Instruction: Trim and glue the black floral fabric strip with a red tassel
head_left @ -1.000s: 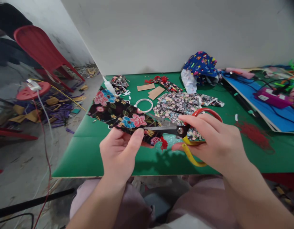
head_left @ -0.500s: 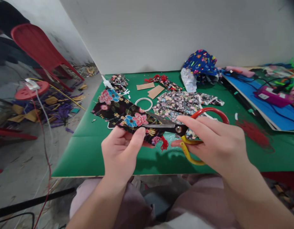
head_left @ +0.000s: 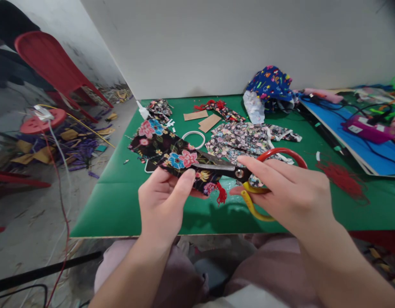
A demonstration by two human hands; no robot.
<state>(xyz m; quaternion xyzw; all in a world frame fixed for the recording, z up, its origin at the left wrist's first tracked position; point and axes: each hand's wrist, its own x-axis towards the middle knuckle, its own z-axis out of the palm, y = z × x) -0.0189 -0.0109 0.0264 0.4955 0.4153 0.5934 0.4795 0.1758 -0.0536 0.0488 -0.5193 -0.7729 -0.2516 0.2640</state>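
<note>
Between the thumb and fingers of my left hand (head_left: 167,201) is a piece of black floral fabric (head_left: 158,145), printed with pink and blue flowers. A red tassel (head_left: 221,193) hangs from its right end. My right hand (head_left: 293,192) grips a pair of scissors (head_left: 239,173) with one red and one yellow handle. The scissor blades are parted, and the fabric lies between them near my left thumb. Part of the fabric is hidden behind my left fingers.
Floral cloth (head_left: 236,139), cardboard pieces (head_left: 210,123) and a white tape ring (head_left: 193,140) lie on the green table (head_left: 114,209). Blue printed cloth (head_left: 269,83) sits at the back. Red threads (head_left: 343,177), a blue board (head_left: 360,145) and a purple device (head_left: 367,129) are at right.
The far left end of the fabric has shifted slightly to the right. Both hands keep their holds, and the scissors have barely moved.
</note>
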